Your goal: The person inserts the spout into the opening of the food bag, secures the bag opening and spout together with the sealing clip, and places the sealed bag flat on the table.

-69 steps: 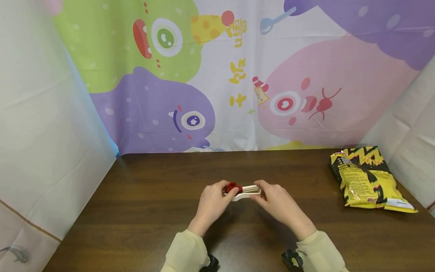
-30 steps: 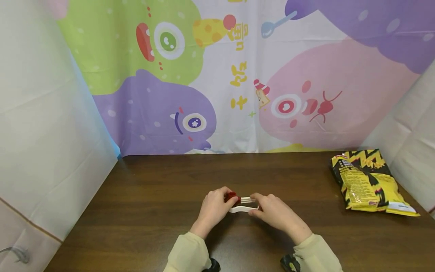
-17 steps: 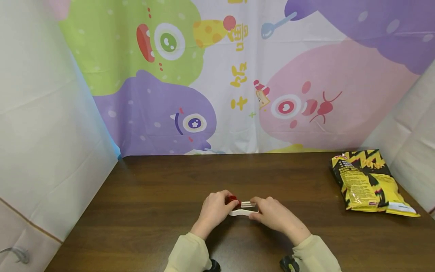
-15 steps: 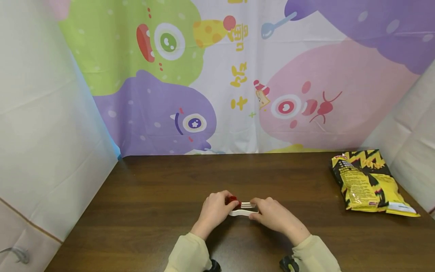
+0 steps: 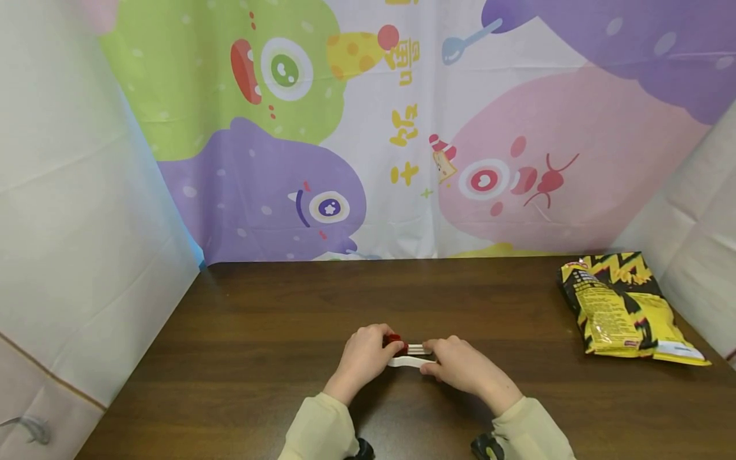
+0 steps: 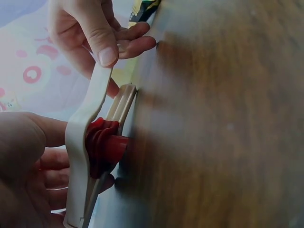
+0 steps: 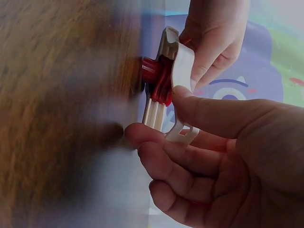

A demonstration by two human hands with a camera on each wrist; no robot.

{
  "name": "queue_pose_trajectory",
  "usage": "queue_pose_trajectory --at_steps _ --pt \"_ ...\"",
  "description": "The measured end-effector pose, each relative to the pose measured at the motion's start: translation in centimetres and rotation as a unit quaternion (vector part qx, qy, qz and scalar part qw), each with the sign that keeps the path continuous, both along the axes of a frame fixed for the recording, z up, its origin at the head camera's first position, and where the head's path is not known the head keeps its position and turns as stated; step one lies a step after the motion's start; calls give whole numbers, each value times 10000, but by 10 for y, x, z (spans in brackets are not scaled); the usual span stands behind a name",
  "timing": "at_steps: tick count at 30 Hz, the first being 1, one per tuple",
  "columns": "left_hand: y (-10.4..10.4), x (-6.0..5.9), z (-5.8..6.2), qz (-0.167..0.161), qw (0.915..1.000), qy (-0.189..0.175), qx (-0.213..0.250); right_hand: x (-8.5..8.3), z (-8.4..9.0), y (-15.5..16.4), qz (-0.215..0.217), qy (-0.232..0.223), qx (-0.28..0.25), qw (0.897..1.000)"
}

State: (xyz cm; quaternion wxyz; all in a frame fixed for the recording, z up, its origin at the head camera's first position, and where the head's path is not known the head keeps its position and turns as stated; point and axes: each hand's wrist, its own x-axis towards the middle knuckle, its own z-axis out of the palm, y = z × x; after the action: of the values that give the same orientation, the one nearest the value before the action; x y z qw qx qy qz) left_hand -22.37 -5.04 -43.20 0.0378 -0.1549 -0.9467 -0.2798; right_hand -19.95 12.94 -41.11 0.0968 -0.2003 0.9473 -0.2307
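A white bag clip (image 5: 409, 362) with a red spout (image 6: 114, 148) is between my two hands, low over the table. Its smooth arm (image 6: 78, 142) stands apart from its ribbed bar (image 6: 122, 103); both come together at the left end. My left hand (image 5: 362, 356) holds that end, with its thumb along the smooth arm. My right hand (image 5: 464, 367) pinches the other end, where the smooth arm has a small slotted tip (image 7: 179, 137). The right fingertips lie close by the ribbed bar's end in the right wrist view. Part of the clip is hidden behind the left fingers.
A yellow and black snack bag (image 5: 621, 313) lies at the table's right side. Behind the brown table (image 5: 276, 306) hangs a cartoon-printed curtain (image 5: 397, 217). Pale cloth walls (image 5: 86, 191) stand on both sides.
Both hands have come down in the head view with the clip, toward the front of the table. The gap between the clip's arms looks slightly narrower now. The snack bag stays put.
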Motion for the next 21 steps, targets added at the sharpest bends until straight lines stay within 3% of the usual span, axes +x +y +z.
queue_pose_trajectory --at_steps 21 --pt "1 0 2 8 9996 -233 159 0 0 -2 -167 69 280 9994"
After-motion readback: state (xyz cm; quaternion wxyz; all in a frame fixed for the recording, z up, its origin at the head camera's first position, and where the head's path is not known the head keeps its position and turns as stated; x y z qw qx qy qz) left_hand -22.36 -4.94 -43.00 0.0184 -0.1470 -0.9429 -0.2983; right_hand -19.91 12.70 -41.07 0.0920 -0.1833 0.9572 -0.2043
